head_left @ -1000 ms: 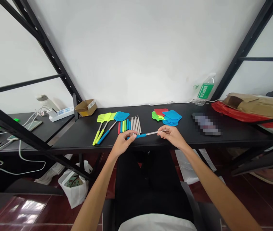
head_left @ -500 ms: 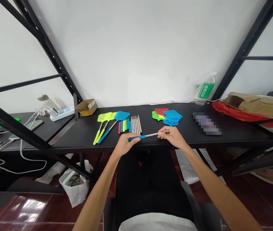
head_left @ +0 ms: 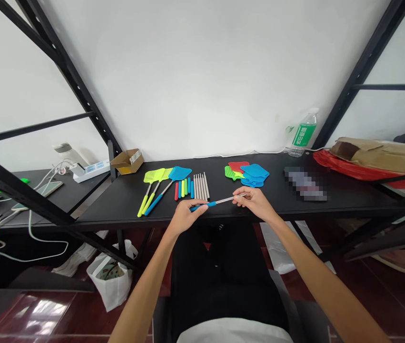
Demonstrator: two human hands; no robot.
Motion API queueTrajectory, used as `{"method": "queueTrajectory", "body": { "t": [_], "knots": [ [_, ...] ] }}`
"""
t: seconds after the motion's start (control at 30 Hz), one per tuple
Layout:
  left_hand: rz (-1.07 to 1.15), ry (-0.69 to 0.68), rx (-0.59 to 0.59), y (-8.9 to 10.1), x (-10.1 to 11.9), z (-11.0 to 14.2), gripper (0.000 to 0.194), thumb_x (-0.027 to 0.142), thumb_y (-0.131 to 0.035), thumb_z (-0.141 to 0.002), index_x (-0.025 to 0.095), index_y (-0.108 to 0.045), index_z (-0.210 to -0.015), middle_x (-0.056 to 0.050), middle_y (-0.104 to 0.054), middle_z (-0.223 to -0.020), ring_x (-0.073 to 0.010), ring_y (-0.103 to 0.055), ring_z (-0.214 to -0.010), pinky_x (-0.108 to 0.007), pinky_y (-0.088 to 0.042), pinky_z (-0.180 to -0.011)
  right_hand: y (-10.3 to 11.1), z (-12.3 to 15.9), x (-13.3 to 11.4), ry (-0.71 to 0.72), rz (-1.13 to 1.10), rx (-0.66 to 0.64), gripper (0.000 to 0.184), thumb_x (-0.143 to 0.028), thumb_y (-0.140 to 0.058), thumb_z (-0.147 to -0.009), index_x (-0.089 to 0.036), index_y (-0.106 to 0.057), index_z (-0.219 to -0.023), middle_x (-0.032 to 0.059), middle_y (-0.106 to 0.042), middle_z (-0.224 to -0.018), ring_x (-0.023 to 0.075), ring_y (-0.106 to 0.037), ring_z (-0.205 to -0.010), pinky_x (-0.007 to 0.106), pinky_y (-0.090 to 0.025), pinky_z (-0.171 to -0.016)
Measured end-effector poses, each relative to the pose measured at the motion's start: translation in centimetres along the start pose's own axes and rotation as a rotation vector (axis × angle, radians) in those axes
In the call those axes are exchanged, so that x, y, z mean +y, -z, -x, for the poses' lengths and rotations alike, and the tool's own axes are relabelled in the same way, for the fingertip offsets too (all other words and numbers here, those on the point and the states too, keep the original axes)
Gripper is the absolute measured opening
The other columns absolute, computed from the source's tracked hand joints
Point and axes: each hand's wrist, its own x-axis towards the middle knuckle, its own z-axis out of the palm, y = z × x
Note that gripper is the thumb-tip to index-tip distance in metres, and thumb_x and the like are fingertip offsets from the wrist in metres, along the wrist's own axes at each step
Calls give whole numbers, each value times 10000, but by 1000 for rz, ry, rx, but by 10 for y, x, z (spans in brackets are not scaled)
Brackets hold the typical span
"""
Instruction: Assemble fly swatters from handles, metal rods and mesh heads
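Between my hands, a fly swatter handle with a blue grip and a silver rod lies nearly level above the front edge of the table. My left hand is closed around the blue grip, and my right hand pinches the far end of the rod. Just beyond my left hand lie several silver rods and a row of coloured grips. To the left are a blue fly swatter and two yellow ones. Beyond my right hand is a pile of loose swatter heads in blue, red, green and yellow.
A small cardboard box stands at the back left of the black table. A water bottle stands at the back right, near a blurred-out item and a red bag under brown packaging. Black metal frames rise on both sides.
The view has shifted very slightly. Both hands keep the same hold on the swatter handle, and nothing on the table has visibly moved.
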Motion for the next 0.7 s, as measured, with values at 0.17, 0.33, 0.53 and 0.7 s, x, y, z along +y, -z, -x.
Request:
{"method": "queueTrajectory", "body": {
  "t": [0.17, 0.33, 0.53, 0.7],
  "knots": [
    [98, 38, 29, 2, 0, -2, 317, 443, -662, -880, 183, -789, -1009, -79, -775, -1024, -279, -694, -967, -350, -518, -856, 3, -1, 0, 26, -116, 65, 387, -499, -692, -830, -192, -693, -1064, 104, -767, -936, 175, -642, -697, 303, -491, -607],
    [149, 50, 55, 5, -3, -3, 301, 445, -674, -870, 180, -791, -950, -74, -778, -1002, -283, -699, -981, -345, -530, -857, 6, -3, 6, 11, -124, 101, 357, -503, -734, -793, -180, -724, -947, 101, -769, -888, 172, -640, -676, 305, -495, -609],
    [80, 30, 55, 9, -4, -2, 303, 440, -698, -852, 169, -787, -953, -86, -776, -1005, -283, -701, -979, -347, -535, -865, 5, -2, 10, 28, 15, 78, 333, -497, -681, -842, -170, -710, -898, 91, -765, -816, 173, -642, -654, 309, -505, -629],
    [68, 29, 30, 11, -2, -1, 308, 436, -699, -848, 181, -792, -993, -78, -773, -1047, -274, -700, -993, -329, -545, -856, 4, 0, 6, 48, 91, 47, 338, -509, -647, -858, -178, -697, -808, 78, -750, -754, 183, -645, -647, 305, -499, -613]
  ]
}}
